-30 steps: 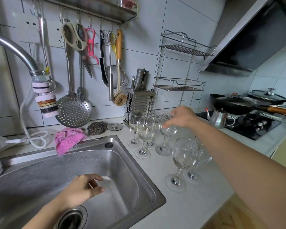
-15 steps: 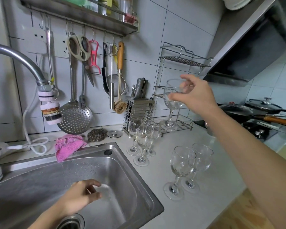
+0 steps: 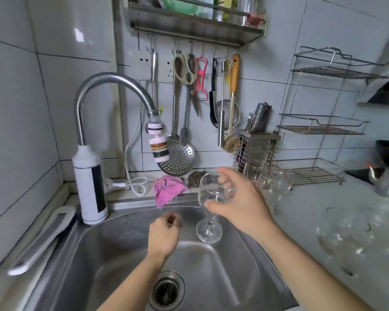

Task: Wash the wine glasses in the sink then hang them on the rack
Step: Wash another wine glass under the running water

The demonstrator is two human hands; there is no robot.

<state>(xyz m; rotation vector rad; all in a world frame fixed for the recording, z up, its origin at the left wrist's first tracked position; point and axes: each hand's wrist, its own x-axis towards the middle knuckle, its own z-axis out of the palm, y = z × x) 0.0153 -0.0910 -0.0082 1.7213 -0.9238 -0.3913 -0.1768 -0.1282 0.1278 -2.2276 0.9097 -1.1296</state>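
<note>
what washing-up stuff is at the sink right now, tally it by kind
wine glass, held over the sink by the right hand: 1
pink cloth: 1
steel scourer: 1
wooden-handled brush, hanging: 1
total: 4
The counter glasses are too blurred to count.

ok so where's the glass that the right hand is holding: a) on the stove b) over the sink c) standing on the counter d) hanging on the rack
b: the right hand grips the wine glass by its bowl, and the foot of the glass is in the air above the sink.
</note>
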